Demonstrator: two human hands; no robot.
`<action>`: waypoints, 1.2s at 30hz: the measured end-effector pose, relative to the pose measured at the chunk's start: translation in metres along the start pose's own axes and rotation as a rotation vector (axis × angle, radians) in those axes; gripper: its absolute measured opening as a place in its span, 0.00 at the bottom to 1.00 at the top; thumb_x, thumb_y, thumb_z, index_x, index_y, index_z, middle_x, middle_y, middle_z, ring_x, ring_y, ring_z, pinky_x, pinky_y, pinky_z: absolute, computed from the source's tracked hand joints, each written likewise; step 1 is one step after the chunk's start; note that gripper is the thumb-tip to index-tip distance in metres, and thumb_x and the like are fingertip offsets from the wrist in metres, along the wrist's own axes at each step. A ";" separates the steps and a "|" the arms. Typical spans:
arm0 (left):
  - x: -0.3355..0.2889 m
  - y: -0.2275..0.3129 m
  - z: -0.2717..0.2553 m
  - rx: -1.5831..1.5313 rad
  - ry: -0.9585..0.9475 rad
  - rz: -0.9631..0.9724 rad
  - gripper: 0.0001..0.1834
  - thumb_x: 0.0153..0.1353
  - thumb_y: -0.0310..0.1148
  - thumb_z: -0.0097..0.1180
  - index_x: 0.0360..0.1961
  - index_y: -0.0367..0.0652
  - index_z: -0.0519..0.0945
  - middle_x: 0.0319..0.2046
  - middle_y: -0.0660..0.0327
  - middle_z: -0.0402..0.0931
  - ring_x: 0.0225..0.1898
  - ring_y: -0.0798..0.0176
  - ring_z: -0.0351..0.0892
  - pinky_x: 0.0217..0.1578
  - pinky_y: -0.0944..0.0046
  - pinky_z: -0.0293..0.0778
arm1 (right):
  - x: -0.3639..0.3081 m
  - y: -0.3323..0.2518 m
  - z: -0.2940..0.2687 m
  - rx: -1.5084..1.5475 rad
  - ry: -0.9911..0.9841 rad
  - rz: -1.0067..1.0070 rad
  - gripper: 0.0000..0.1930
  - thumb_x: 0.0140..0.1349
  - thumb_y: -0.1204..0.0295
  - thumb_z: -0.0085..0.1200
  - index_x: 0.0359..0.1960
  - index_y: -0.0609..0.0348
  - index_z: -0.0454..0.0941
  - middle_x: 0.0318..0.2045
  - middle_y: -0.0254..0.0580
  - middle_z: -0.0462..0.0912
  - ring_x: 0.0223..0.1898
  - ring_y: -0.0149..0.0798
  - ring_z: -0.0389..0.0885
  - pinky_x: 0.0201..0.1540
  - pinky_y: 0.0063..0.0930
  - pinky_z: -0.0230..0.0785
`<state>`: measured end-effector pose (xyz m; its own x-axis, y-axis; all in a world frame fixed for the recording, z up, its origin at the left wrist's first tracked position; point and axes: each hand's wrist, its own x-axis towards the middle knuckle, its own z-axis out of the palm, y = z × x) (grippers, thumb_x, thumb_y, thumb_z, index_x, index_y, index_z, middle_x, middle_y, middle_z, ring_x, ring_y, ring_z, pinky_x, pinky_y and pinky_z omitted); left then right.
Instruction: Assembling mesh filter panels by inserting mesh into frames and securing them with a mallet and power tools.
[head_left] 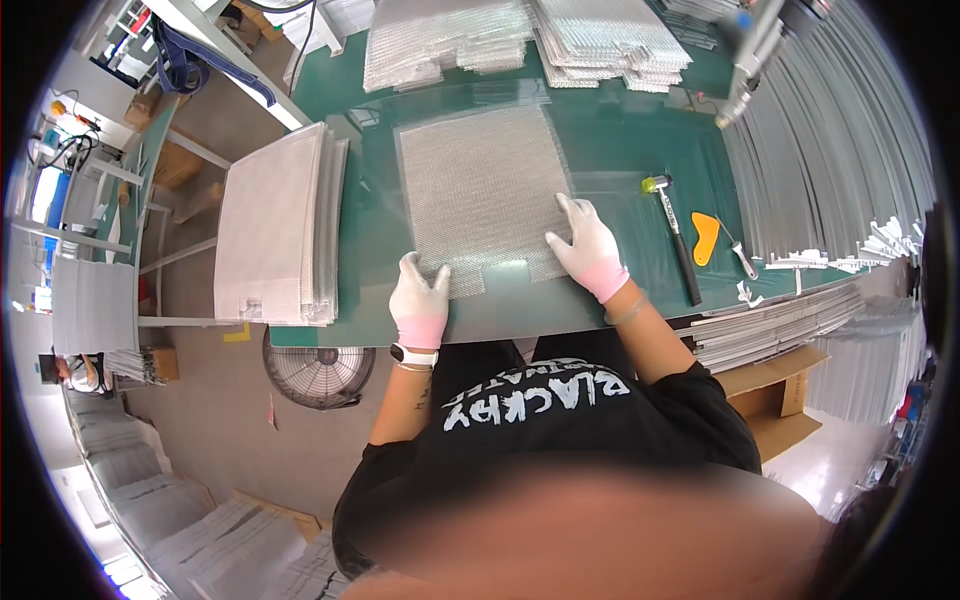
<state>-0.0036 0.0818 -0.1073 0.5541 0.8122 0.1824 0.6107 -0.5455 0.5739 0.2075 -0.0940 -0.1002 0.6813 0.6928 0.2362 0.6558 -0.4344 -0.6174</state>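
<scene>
A grey wire-mesh sheet (485, 190) lies on the green worktable (640, 130) in front of me, with a notch cut into its near edge. My left hand (418, 302), in a white glove with a pink cuff, rests at the sheet's near left corner, thumb and fingers apart. At the right edge, my right hand (590, 250), gloved the same way, touches the mesh with its thumb spread from its fingers. Both hands look open, laid against the sheet rather than closed on it.
Stacked mesh panels (270, 230) stand left; more mesh stacks (450, 40) lie at the far side. A hammer (675, 240), a yellow scraper (705, 238) and a screwdriver (740, 250) lie right. Long grey strips (820, 130) fill the right side. A floor fan (318, 375) stands below.
</scene>
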 end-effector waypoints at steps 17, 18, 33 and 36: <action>0.004 -0.009 0.007 0.084 0.008 0.030 0.31 0.54 0.45 0.67 0.52 0.39 0.71 0.40 0.47 0.80 0.40 0.44 0.81 0.40 0.54 0.77 | -0.001 -0.005 0.002 -0.156 -0.134 0.087 0.33 0.59 0.62 0.59 0.65 0.58 0.63 0.57 0.59 0.68 0.51 0.57 0.77 0.51 0.41 0.74; 0.007 -0.006 0.004 0.102 -0.036 -0.009 0.32 0.53 0.45 0.68 0.53 0.38 0.70 0.43 0.47 0.79 0.41 0.45 0.81 0.40 0.55 0.77 | 0.001 -0.007 0.000 -0.158 -0.131 0.088 0.33 0.59 0.62 0.59 0.65 0.58 0.63 0.57 0.59 0.68 0.51 0.57 0.77 0.51 0.41 0.74; 0.054 -0.020 -0.010 0.273 -0.300 0.455 0.32 0.51 0.47 0.65 0.58 0.48 0.75 0.64 0.54 0.65 0.67 0.38 0.55 0.68 0.37 0.45 | 0.246 0.029 -0.073 -0.382 0.214 0.283 0.35 0.57 0.41 0.53 0.53 0.60 0.75 0.50 0.61 0.76 0.55 0.56 0.74 0.58 0.48 0.68; 0.054 -0.013 -0.009 0.249 -0.235 0.465 0.32 0.51 0.45 0.66 0.58 0.48 0.75 0.65 0.50 0.63 0.67 0.37 0.55 0.68 0.36 0.46 | 0.296 0.060 -0.081 -0.463 0.124 0.394 0.38 0.56 0.39 0.53 0.55 0.60 0.75 0.57 0.60 0.73 0.59 0.55 0.74 0.60 0.46 0.68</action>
<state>0.0135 0.1342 -0.0975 0.8895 0.4231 0.1724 0.3717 -0.8896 0.2653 0.4746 0.0383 -0.0071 0.9152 0.3700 0.1596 0.4018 -0.8677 -0.2926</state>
